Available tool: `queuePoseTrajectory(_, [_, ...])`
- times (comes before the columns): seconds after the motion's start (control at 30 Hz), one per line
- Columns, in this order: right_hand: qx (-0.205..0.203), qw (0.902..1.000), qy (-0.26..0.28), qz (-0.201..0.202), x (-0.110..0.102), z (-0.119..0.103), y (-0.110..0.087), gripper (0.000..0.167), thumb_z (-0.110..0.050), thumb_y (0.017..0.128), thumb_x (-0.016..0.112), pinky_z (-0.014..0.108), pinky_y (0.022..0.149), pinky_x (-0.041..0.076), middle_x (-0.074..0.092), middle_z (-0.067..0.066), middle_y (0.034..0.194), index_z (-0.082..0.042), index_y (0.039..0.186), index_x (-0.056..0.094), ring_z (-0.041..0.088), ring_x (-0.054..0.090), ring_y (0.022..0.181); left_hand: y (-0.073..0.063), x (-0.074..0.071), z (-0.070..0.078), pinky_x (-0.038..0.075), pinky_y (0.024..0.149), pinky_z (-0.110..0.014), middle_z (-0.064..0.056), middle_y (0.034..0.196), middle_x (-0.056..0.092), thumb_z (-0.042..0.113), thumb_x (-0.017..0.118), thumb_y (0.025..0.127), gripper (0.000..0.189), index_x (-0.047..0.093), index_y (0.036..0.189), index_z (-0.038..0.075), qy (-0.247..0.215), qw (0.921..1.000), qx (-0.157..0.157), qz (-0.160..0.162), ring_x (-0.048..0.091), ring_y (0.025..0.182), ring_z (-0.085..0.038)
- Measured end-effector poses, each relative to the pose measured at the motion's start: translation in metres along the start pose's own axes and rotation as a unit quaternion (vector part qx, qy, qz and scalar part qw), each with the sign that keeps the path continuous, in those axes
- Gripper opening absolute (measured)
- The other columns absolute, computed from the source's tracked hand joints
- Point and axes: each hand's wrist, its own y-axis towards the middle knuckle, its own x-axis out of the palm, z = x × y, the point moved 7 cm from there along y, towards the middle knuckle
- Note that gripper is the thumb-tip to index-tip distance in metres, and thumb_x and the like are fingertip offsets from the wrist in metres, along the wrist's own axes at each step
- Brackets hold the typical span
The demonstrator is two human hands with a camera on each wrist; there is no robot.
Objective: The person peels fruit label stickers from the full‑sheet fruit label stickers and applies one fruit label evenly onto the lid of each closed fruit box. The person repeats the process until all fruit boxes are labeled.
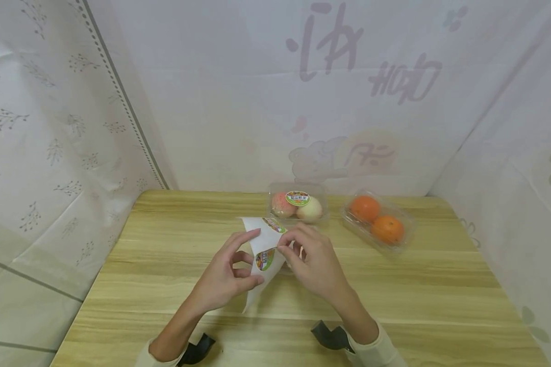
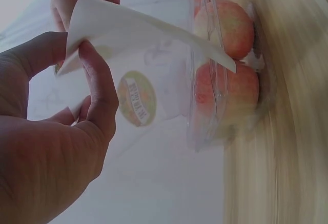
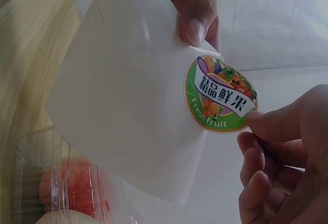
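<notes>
My left hand grips a white sheet of backing paper, its thumb pressing near the edge in the right wrist view. An oval fruit sticker with green trim overlaps the sheet's edge and sticks out past it. The thumb and fingertips of my right hand pinch this sticker at its outer rim. A second oval label shows lower on the sheet in the head view. Beyond the sheet, the left wrist view has a clear plastic box with two reddish peaches, partly covered by the paper.
At the back of the wooden table stands a clear box with a pink and a cream fruit, an oval label on its lid. To its right sits another clear box holding two oranges. White patterned cloth hangs behind the table.
</notes>
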Motion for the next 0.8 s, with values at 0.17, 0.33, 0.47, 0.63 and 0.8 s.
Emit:
queuePoseTrajectory(0.17, [-0.002,1.0,-0.004,-0.004,0.001,0.0,0.0,0.017,0.0,0.096,0.081,0.028,0.061,0.053,0.063,-0.01,0.09,-0.015,0.094,0.074,0.008,0.055,0.075,-0.001,-0.006,-0.001,0.066,0.082,-0.039,-0.013,0.157,0.046,-0.019,0.082,0.084,0.094,0.045,0.166,0.01,0.01,0.9998,0.004,0.013,0.067,0.109,-0.03])
queuePoseTrajectory(0.33, [0.002,0.9999,-0.005,-0.01,0.001,-0.001,0.0,0.017,0.0,0.095,0.081,0.027,0.061,0.052,0.064,-0.009,0.091,-0.015,0.095,0.073,0.008,0.056,0.076,-0.003,-0.012,-0.001,0.066,0.081,-0.038,-0.013,0.158,0.044,-0.019,0.081,0.083,0.095,0.045,0.166,0.01,0.007,0.9997,0.004,0.024,0.068,0.109,-0.031])
queuePoseTrajectory(0.47, [-0.004,1.0,-0.003,-0.007,0.001,-0.001,0.0,0.018,0.001,0.095,0.082,0.027,0.06,0.053,0.064,-0.01,0.091,-0.015,0.095,0.073,0.008,0.057,0.076,-0.004,-0.015,-0.003,0.066,0.082,-0.039,-0.014,0.16,0.042,-0.02,0.082,0.082,0.097,0.045,0.167,0.01,0.002,0.9995,-0.002,0.032,0.069,0.109,-0.031])
queuePoseTrajectory(0.63, [-0.009,0.9999,0.003,-0.005,0.002,-0.001,-0.002,0.018,0.002,0.095,0.081,0.029,0.06,0.053,0.064,-0.01,0.09,-0.015,0.095,0.074,0.008,0.056,0.075,-0.005,-0.018,-0.003,0.066,0.081,-0.041,-0.014,0.163,0.04,-0.019,0.082,0.082,0.098,0.044,0.168,0.01,0.003,0.9992,-0.005,0.038,0.071,0.107,-0.03])
queuePoseTrajectory(0.8, [-0.003,0.9999,0.006,-0.01,0.001,-0.002,-0.002,0.019,0.002,0.094,0.08,0.027,0.061,0.052,0.064,-0.01,0.091,-0.015,0.095,0.073,0.008,0.056,0.075,-0.007,-0.023,-0.005,0.066,0.081,-0.043,-0.014,0.163,0.038,-0.02,0.082,0.082,0.1,0.042,0.168,0.011,0.008,0.9988,-0.006,0.047,0.071,0.11,-0.034])
